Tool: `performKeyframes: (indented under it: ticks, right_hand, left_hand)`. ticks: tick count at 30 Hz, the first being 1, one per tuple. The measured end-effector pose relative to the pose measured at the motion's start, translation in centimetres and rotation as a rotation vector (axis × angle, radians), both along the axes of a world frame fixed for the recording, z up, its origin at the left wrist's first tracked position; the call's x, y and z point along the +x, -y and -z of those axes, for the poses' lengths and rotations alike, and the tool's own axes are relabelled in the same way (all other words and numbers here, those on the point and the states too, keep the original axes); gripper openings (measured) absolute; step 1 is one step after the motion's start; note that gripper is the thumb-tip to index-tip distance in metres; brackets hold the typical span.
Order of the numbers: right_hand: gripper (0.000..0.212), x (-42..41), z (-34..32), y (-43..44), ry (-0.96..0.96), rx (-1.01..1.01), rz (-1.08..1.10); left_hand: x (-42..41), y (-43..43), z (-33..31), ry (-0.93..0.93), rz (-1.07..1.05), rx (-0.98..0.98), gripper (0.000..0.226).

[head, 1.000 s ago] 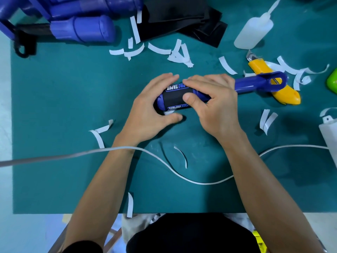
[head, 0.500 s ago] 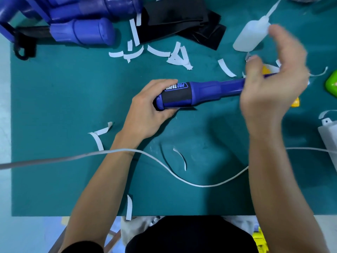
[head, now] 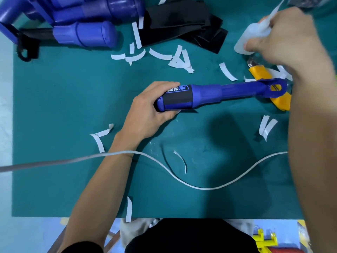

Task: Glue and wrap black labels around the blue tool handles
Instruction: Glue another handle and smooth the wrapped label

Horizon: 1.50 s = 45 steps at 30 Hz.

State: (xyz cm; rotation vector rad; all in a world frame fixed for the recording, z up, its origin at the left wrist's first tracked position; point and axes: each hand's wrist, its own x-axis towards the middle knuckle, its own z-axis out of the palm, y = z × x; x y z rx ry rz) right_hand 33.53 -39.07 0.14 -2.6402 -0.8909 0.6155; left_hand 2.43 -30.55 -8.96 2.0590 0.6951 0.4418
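A blue tool handle [head: 224,94] lies across the middle of the green mat [head: 54,106], its looped end pointing right. A black label [head: 177,96] with white lettering wraps its thick left end. My left hand [head: 147,114] grips that thick end, thumb below and fingers over the top. At the far right, my right hand [head: 284,37] holds a white glue bottle [head: 249,37] with a long thin nozzle; the hand is blurred. More black labels [head: 184,22] are piled at the top centre.
Several blue handles [head: 85,33] are stacked at the top left. A yellow utility knife [head: 273,88] lies under the handle's looped end. White backing strips [head: 178,59] are scattered over the mat. A white cable [head: 182,177] curves across the front.
My right hand let go of the label end, rose to the right and now holds the glue bottle. My left hand keeps its grip on the handle's thick end.
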Motion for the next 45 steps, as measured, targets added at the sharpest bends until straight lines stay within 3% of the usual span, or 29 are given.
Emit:
performKeyframes:
  ticks: [4,7,11,13,18,24,29,34,38,41,45]
  right_hand:
    - [0.035,-1.3,0.0,0.7,0.097,0.223,-0.044]
    - [0.027,-4.7,-0.7,1.9,0.067,0.587,-0.061]
    - [0.036,-10.0,-0.5,3.2,-0.499,0.963,0.024]
    - [0.039,-11.5,0.3,3.6,-0.633,0.987,0.056]
    - [0.039,-11.8,2.1,4.5,-0.649,0.989,0.079]
    - [0.034,-10.4,1.9,5.2,-1.126,1.054,0.200]
    - [0.035,-10.4,2.5,5.2,-1.078,1.060,0.161]
    - [0.028,-10.3,3.0,5.2,-0.966,1.070,0.398]
    - [0.016,-10.0,2.8,5.4,-1.215,1.190,0.543]
    - [0.036,-9.9,2.8,5.2,-1.355,1.150,0.529]
    - [0.018,-10.8,3.1,4.9,-1.179,1.079,0.459]
  left_hand:
    - [0.0,-0.1,0.1,-0.002,-0.001,0.005,0.063]
    - [0.2,0.1,0.1,0.004,0.000,0.014,0.066]
    - [0.4,0.2,0.0,-0.008,0.012,0.006,0.066]
    - [0.5,0.2,0.0,-0.004,0.013,0.011,0.064]
    - [0.6,0.0,0.0,-0.026,0.012,0.037,0.064]
    - [0.6,0.0,0.2,-0.029,-0.003,0.058,0.062]
    - [0.6,0.0,0.1,-0.066,-0.022,0.025,0.061]
    - [0.8,0.2,-0.1,-0.100,-0.070,-0.037,0.063]
    - [0.7,0.2,0.0,-0.123,-0.102,-0.065,0.060]
    - [0.7,0.2,0.1,-0.124,-0.097,-0.066,0.057]
    - [0.6,0.1,0.1,-0.113,-0.091,-0.071,0.056]
